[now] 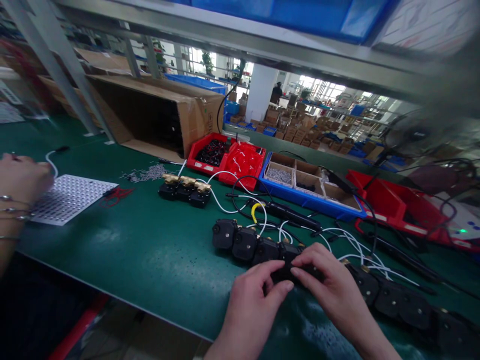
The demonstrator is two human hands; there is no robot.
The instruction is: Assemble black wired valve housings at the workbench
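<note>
My left hand [258, 300] and my right hand [330, 285] meet at the front right of the bench, thumb and fingers of each closed on a black housing. That housing is mostly hidden by my fingers. Left of it stands a row of several similar black housings [244, 244], with white cables behind them. More black housings [393, 300] continue on the right, past my right wrist. Further left, a group of 3 black housings with brass fittings [186, 184] stands apart.
A co-worker's hand [24, 177] is over a white perforated plate [71, 200] at the left. Red bins [240, 162], a blue divided tray [313, 200] and another red bin [401, 205] line the back. Two black electric screwdrivers [288, 214] [403, 257] lie among cables. An open carton [195, 117] stands behind.
</note>
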